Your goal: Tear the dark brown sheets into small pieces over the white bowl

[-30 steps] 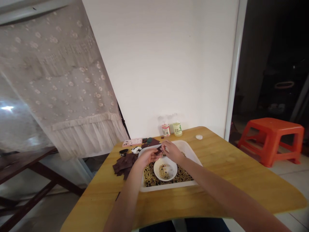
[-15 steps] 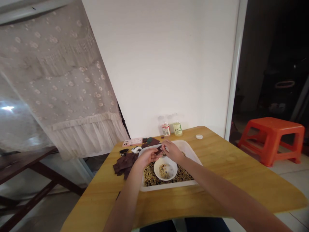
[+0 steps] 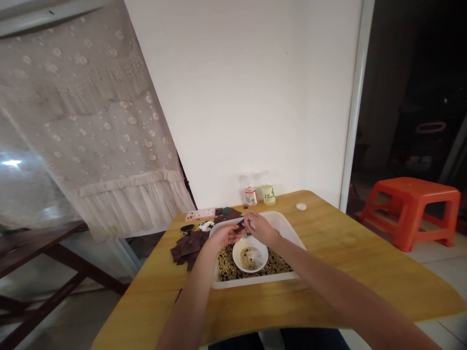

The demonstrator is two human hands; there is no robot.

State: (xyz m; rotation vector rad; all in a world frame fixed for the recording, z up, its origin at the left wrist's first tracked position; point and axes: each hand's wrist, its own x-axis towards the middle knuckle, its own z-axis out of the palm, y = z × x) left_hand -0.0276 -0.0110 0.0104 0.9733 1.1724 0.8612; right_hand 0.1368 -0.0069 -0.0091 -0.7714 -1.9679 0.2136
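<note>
Over the far part of a white tray, my left hand and my right hand meet. Both are closed on a small dark brown piece of fabric, held between the fingertips. Just below them a white bowl stands in the tray, holding some pale round beads. Around the bowl the tray is filled with pale and dark beads. Left of the tray lies a heap of dark brown fabric pieces, partly covered by my left forearm.
On the wooden table, a pink phone, a black item and a white crumpled item lie at the left. Two jars stand by the wall, a white lid to their right. An orange stool is on the floor.
</note>
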